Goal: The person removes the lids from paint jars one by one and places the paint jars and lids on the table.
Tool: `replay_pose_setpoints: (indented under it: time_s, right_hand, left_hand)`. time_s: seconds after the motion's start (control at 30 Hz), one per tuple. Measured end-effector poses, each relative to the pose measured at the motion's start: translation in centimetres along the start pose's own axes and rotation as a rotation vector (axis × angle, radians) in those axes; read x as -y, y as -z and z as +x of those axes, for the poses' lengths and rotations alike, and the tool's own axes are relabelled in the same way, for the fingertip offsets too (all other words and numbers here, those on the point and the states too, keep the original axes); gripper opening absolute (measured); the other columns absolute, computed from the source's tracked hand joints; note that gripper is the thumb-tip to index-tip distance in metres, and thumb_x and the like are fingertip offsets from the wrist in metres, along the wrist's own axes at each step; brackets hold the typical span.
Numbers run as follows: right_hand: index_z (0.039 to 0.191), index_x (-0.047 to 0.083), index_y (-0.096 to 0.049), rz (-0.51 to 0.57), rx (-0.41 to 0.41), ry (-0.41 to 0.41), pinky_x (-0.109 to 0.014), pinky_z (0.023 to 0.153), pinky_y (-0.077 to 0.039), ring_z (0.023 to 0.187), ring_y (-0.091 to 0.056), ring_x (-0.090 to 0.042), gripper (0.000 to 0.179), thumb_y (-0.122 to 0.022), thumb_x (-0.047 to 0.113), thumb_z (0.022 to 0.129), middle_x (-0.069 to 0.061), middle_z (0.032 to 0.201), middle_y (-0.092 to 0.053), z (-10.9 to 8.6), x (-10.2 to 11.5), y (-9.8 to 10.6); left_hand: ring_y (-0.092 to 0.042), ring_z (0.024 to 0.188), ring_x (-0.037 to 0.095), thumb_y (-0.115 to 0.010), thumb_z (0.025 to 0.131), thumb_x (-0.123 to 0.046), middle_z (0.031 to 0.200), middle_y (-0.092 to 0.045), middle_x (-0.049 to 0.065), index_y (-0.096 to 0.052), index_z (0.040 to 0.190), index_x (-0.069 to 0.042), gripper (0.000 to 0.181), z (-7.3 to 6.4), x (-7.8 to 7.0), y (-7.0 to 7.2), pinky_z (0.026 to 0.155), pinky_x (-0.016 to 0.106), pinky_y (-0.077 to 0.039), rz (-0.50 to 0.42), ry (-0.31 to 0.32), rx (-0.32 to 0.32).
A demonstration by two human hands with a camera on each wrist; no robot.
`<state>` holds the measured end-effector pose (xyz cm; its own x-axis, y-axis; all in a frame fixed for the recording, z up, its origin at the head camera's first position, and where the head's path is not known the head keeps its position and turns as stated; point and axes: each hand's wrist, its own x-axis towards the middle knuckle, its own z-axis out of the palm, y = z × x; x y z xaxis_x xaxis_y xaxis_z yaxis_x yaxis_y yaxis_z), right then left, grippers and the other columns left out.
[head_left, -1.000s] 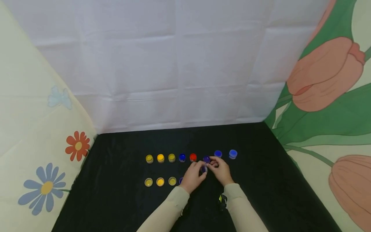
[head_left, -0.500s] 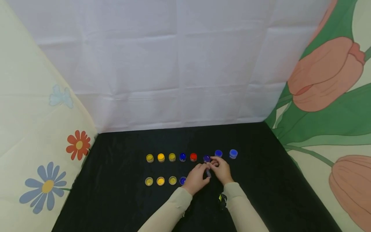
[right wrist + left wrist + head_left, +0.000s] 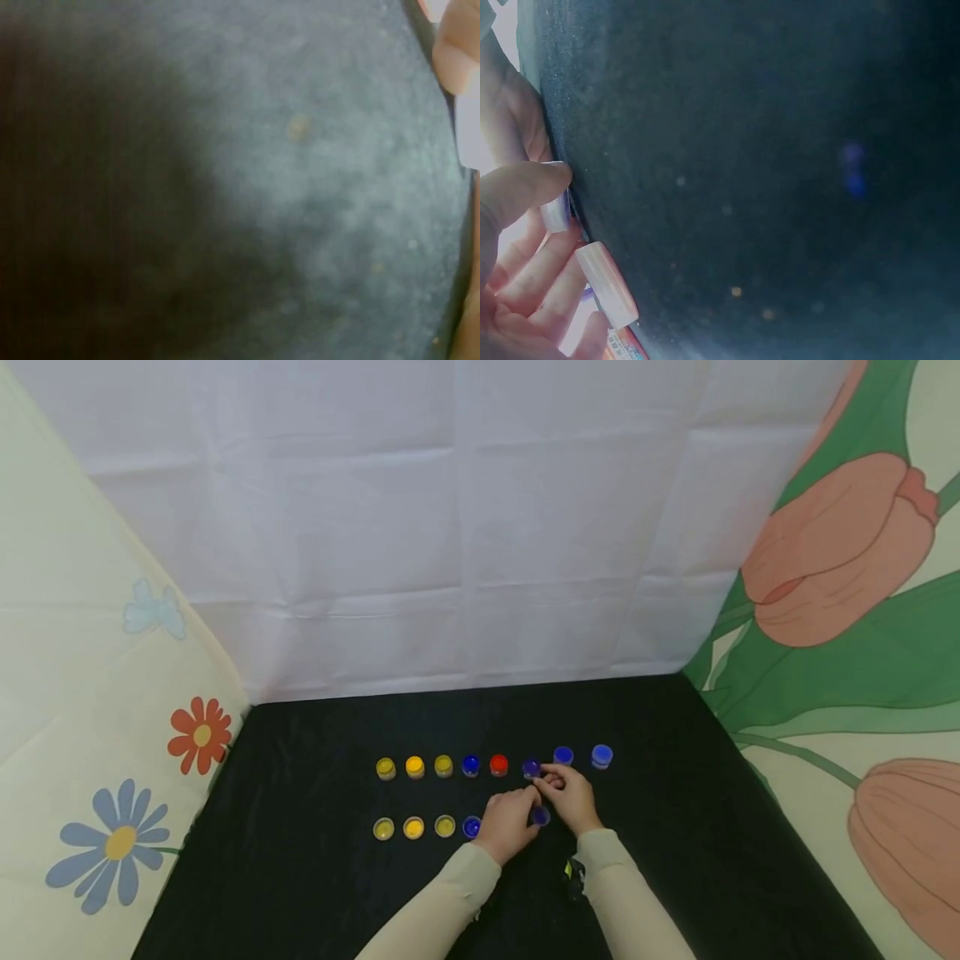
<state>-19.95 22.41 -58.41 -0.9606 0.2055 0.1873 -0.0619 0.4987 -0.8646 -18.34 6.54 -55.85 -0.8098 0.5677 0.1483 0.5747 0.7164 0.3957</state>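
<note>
My left hand (image 3: 508, 821) pinches a small round purple lid (image 3: 540, 815) between thumb and fingers, just in front of the back row of paint pots. In the left wrist view the lid (image 3: 555, 213) shows as a pale rim under the thumb. My right hand (image 3: 572, 797) holds a purple paint pot (image 3: 531, 768) at its right side with the fingertips. At the right edge of the right wrist view, fingers (image 3: 457, 56) meet a whitish piece, mostly cut off. A red paint pot (image 3: 498, 765) stands left of the purple one.
Several pots line the back row, yellow (image 3: 415, 767) and blue (image 3: 470, 766) to the left, two blue ones (image 3: 602, 756) to the right. Flat round lids, yellow (image 3: 413, 827) and blue (image 3: 471, 827), lie in a front row on the black cloth (image 3: 315, 877).
My left hand has moved slightly right and toward me with the purple lid, which has turned from edge-on to face up. The right hand stays at the purple pot.
</note>
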Motion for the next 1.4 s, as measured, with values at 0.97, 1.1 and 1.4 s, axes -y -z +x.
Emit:
replay_pose_setpoints:
  time_s: [0.97, 1.1, 1.4]
  right_hand:
    - [0.103, -0.003, -0.075, -0.028, -0.039, 0.009, -0.022, 0.068, -0.052, 0.075, -0.066, -0.018, 0.019, -0.079, 0.006, 0.087, -0.012, 0.087, -0.072, 0.0, -0.4, -0.4]
    - [0.104, -0.003, -0.075, -0.023, -0.034, 0.025, -0.021, 0.068, -0.051, 0.074, -0.063, -0.013, 0.019, -0.079, 0.005, 0.087, -0.010, 0.087, -0.071, -0.2, -0.4, -0.4]
    - [0.113, -0.004, -0.071, 0.047, 0.055, -0.049, -0.024, 0.074, -0.054, 0.083, -0.065, -0.016, 0.019, -0.068, 0.004, 0.097, -0.017, 0.100, -0.072, -0.9, 0.2, 0.9]
  left_hand:
    - [-0.066, 0.086, 0.016, -0.085, 0.083, -0.018, 0.097, -0.069, 0.000, -0.062, 0.108, -0.015, 0.034, -0.5, -0.2, 0.0, 0.082, 0.037, -0.051, 0.014, 0.024, -0.014]
    - [-0.067, 0.088, 0.016, -0.085, 0.083, -0.019, 0.099, -0.069, 0.000, -0.062, 0.109, -0.016, 0.035, -0.5, 0.0, -0.4, 0.082, 0.037, -0.051, 0.036, 0.012, -0.032]
    - [-0.066, 0.092, 0.015, -0.081, 0.087, -0.022, 0.105, -0.069, 0.000, -0.062, 0.117, -0.016, 0.036, -0.1, 0.1, 0.0, 0.086, 0.037, -0.053, 0.002, -0.008, 0.039]
